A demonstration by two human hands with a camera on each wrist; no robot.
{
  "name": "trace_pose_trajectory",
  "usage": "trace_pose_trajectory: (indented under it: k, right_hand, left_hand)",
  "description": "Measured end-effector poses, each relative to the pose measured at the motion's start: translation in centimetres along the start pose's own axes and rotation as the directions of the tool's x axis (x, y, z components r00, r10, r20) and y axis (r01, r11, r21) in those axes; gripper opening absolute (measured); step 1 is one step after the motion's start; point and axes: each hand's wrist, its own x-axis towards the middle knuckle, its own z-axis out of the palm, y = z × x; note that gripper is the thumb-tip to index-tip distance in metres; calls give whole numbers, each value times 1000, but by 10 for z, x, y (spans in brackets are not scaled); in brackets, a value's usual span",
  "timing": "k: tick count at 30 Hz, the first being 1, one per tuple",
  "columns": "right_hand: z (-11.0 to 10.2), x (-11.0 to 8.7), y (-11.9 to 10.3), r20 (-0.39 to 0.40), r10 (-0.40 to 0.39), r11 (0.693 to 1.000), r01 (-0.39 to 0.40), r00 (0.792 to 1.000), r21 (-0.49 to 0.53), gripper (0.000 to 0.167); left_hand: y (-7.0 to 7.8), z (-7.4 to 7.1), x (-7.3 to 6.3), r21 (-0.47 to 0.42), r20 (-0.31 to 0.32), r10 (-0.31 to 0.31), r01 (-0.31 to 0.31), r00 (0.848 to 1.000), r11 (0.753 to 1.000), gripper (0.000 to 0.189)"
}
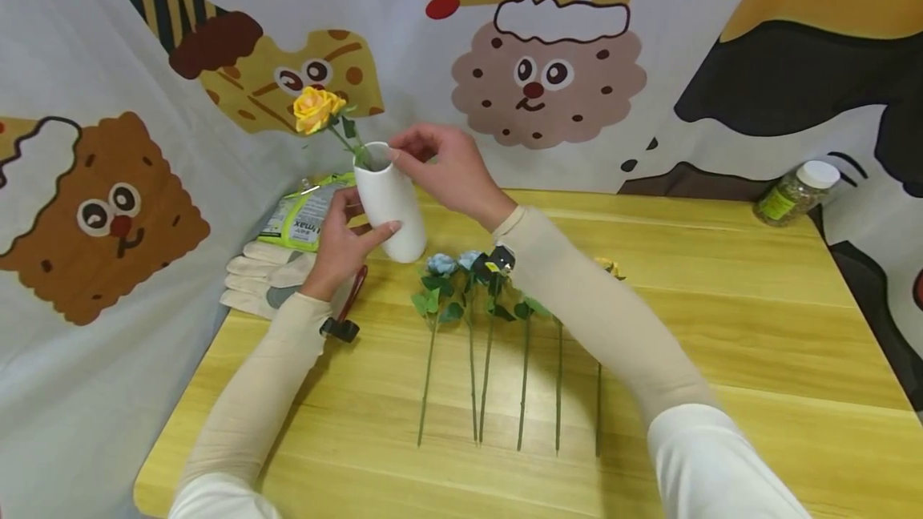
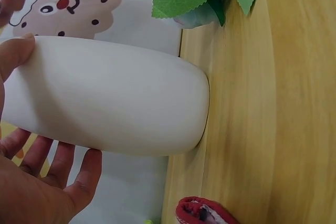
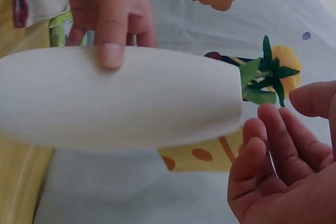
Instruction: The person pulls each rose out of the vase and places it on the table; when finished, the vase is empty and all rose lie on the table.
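A white vase point(image 1: 392, 211) stands on the table, its base on the wood in the left wrist view. My left hand point(image 1: 342, 243) grips its side, thumb on the near face and fingers behind. From its mouth rises a yellow rose point(image 1: 317, 110) with green leaves, leaning left; the lower stem is hidden inside. Close beside the rim is my right hand point(image 1: 454, 170), its fingers loosely bent. In the right wrist view, the thumb and fingers of this hand point(image 3: 289, 156) are apart with nothing between them, near the rose's leaves point(image 3: 257, 80).
Several stemmed flowers lie in a row, blue roses point(image 1: 441, 264) among them; my right arm partly covers a yellow one point(image 1: 609, 267). Folded pale gloves point(image 1: 252, 283) and a green-grey packet point(image 1: 299, 219) lie at left. A white-lidded jar point(image 1: 796, 193) stands far right. Printed cloth point(image 1: 404, 62) hangs behind.
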Motion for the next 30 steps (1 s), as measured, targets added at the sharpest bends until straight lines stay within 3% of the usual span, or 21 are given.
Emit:
trace_pose_trajectory:
  k: [10, 21, 28, 30]
  right_hand:
    - [36, 31, -18, -49, -28, 998, 25, 998, -66, 21]
    - [61, 46, -29, -124, 62, 960, -93, 990, -264, 24]
    - [59, 42, -28, -153, 11, 979, -41, 988, -200, 15]
    - [57, 41, -26, -164, -3, 985, -25, 986, -169, 15]
  left_hand:
    - [5, 4, 3, 22, 26, -19, 18, 999, 1000, 78]
    - [5, 1, 4, 20, 29, -39, 38, 999, 999, 76]
    - [2, -2, 2, 14, 18, -5, 5, 1000, 1000, 77]
    - [12, -2, -2, 13, 21, -12, 12, 1000, 1000, 76]
